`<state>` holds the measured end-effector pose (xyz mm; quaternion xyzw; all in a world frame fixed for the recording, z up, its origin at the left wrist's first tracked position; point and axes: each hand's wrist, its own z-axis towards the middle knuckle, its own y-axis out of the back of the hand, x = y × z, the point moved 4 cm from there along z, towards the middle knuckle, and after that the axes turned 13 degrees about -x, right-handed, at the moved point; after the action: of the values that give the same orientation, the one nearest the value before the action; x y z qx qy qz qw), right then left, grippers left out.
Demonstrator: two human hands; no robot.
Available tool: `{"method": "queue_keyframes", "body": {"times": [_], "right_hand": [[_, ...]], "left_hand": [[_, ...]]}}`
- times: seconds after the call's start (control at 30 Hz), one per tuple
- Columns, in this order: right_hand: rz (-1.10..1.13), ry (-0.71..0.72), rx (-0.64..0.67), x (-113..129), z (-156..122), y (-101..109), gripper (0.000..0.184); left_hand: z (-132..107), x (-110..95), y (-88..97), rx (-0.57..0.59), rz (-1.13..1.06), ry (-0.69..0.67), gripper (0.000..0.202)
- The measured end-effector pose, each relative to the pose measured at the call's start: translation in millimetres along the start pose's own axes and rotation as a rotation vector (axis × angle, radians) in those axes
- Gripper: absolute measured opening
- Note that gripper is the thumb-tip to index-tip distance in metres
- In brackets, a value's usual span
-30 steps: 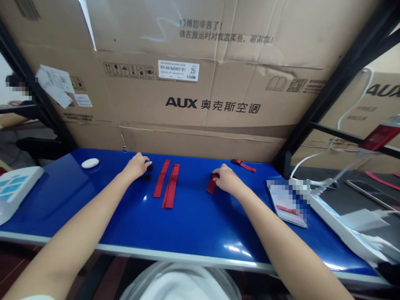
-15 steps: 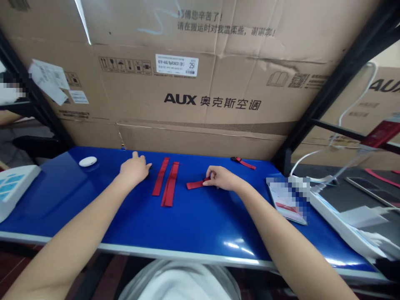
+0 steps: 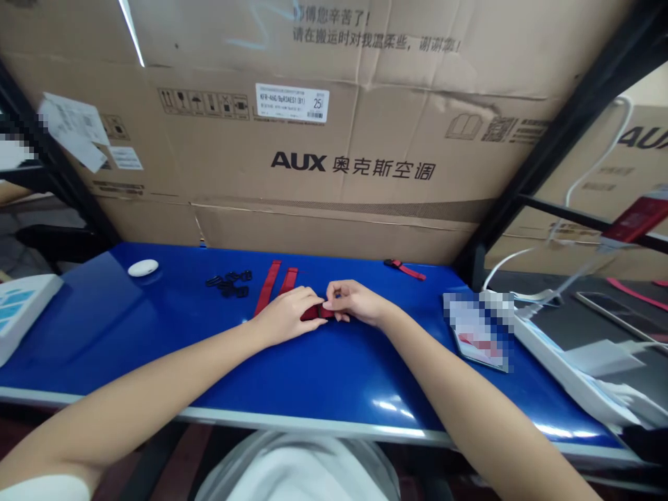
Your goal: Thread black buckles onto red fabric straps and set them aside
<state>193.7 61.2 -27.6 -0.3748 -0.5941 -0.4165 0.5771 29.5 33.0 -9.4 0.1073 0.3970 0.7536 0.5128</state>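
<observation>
Over the middle of the blue table, my left hand (image 3: 286,316) and my right hand (image 3: 355,303) meet at a short red strap (image 3: 309,314). A dark buckle piece (image 3: 320,310) shows on the strap between my fingertips. My left thumb and fingers close round the strap's left part, while my right hand pinches it at the right; its ends are partly hidden. Behind my left hand lie two flat red straps (image 3: 268,287), partly covered. Left of these, several black plastic buckles (image 3: 229,284) are heaped together. A red strap with a black buckle (image 3: 406,269) lies at the back right.
A cardboard box (image 3: 334,209) stands upright along the back of the blue table (image 3: 172,334). At the left are a white round case (image 3: 142,268) and a white device (image 3: 26,313). A phone (image 3: 483,348) and a white power strip (image 3: 563,376) with cables lie at the right.
My left hand has moved right and toward me, from the black buckles to the red strap in my right hand. The buckle pile is uncovered; a dark buckle piece shows between both hands.
</observation>
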Motion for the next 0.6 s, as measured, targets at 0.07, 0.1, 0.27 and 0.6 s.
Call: {"method": "queue_keyframes", "body": {"times": [0.07,0.1,0.27,0.6], "right_hand": [[0.1,0.021,0.029,2.1,0.4,5.3,0.027],[0.127,0.04,0.037,3.8,0.6,7.6,0.025],[-0.081,0.192,0.046,16.7,1.0,9.5,0.017],[-0.071,0.216,0.018,33.7,-5.6,5.3,0.018]], "left_hand": [[2.2,-3.3,5.6,-0.056,-0.008,-0.058,0.027],[3.1,-4.4,7.6,-0.086,-0.009,-0.075,0.028],[5.0,-3.0,8.7,-0.122,-0.007,-0.042,0.025],[6.8,-4.6,13.3,-0.119,-0.083,0.012,0.027]]}}
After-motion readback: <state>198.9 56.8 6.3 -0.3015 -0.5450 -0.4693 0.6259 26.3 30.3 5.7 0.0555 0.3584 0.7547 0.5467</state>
